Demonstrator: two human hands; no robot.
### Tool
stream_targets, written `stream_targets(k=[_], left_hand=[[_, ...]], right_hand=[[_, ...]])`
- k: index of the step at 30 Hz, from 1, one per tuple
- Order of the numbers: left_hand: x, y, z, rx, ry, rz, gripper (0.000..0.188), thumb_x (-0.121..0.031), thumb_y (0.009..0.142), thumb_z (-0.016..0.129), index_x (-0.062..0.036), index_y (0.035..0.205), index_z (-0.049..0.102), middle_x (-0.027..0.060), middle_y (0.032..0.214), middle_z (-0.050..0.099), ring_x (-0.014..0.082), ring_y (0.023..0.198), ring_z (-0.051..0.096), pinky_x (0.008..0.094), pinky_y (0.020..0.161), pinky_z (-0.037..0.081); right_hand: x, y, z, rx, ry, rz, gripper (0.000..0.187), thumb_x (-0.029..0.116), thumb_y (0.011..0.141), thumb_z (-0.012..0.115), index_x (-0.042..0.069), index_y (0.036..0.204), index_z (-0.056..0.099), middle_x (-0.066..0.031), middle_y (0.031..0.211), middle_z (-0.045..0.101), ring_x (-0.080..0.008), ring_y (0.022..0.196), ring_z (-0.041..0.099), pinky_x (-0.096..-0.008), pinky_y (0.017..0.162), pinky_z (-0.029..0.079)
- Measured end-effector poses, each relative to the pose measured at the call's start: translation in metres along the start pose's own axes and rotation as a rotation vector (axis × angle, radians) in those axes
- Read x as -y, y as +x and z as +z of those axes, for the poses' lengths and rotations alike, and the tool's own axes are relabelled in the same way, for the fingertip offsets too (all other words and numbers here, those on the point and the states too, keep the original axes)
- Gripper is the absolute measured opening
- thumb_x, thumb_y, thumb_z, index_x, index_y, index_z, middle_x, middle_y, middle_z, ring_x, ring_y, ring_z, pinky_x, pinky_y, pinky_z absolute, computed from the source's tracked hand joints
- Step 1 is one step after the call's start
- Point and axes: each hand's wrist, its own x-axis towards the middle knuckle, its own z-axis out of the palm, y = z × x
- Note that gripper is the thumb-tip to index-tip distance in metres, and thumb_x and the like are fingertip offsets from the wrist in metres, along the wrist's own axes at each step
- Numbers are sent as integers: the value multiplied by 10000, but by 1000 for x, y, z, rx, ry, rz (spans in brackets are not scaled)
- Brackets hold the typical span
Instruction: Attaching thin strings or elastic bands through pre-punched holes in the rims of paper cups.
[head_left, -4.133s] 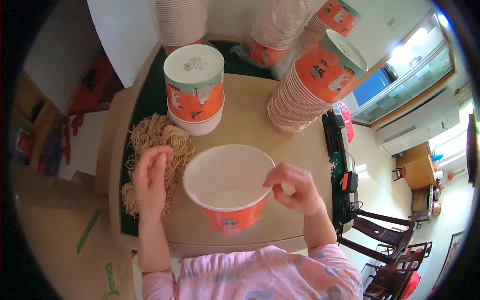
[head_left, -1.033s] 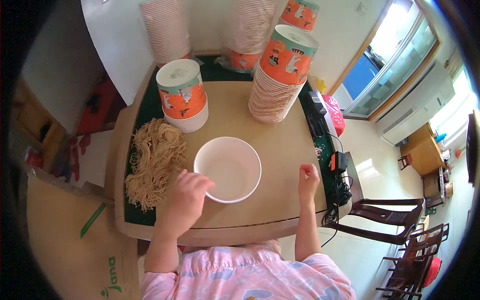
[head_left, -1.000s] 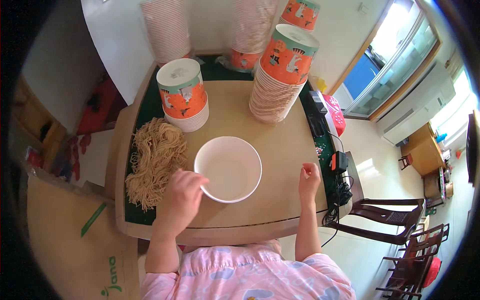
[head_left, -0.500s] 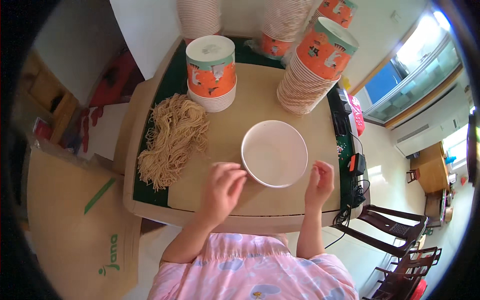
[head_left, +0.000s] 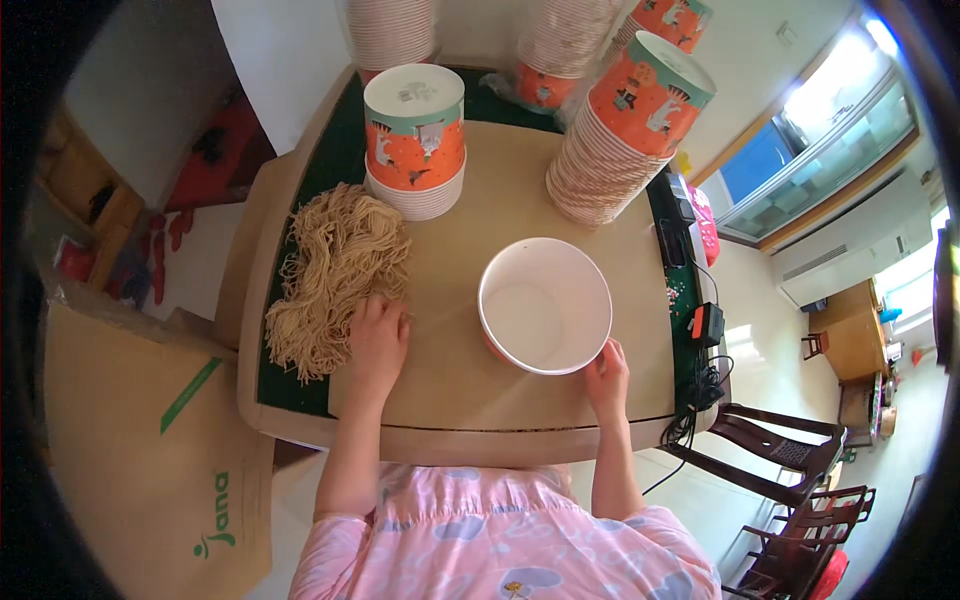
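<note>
A paper bucket (head_left: 545, 305), white inside, stands mouth up on the brown sheet in front of me. My right hand (head_left: 607, 380) is at its near right rim, fingers closed together against it. To the left lies a tangled pile of beige cords (head_left: 335, 270). At the pile's near right edge is my left hand (head_left: 380, 340), its fingers curled in and touching the cords; the fingertips are partly hidden. Behind the pile stands a short upside-down stack of orange and green paper buckets (head_left: 415, 150).
A tall, leaning bucket stack (head_left: 625, 130) stands at the back right, with wrapped stacks (head_left: 560, 50) behind. Black cables (head_left: 690, 420) and an orange-black device (head_left: 708, 325) lie along the right edge. A cardboard box (head_left: 150, 450) is at left, a dark wooden chair (head_left: 770, 450) at right.
My left hand has moved left from beside the bucket to the cord pile. My right hand has moved slightly left and down onto the bucket's rim. The bucket stays in place.
</note>
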Motion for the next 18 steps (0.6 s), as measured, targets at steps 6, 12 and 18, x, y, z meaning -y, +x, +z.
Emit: stream_targets(k=[6, 12, 18], left_hand=[[-18, -19, -1, 203, 50, 64, 66, -25, 732, 622, -6, 793, 608, 146, 956, 536, 318, 958, 502, 437, 810, 445], [-55, -99, -19, 628, -606, 360, 63, -91, 768, 660, -36, 795, 646, 121, 887, 600, 280, 856, 582, 382, 766, 487], [-80, -95, -40, 584, -869, -66, 110, -76, 806, 678, -3, 876, 636, 166, 825, 656, 293, 718, 656, 344, 650, 519]], right_hand=[[0, -19, 0, -87, 41, -10, 145, -29, 811, 593, 23, 944, 619, -116, 958, 620, -269, 867, 596, -339, 755, 491], [56, -69, 15, 311, 388, -141, 205, -100, 756, 531, -10, 921, 615, -141, 954, 625, -237, 864, 617, -309, 731, 503], [114, -67, 22, 607, 842, -152, 269, -134, 807, 479, -34, 1008, 626, -171, 1100, 620, -245, 1017, 602, -350, 846, 488]])
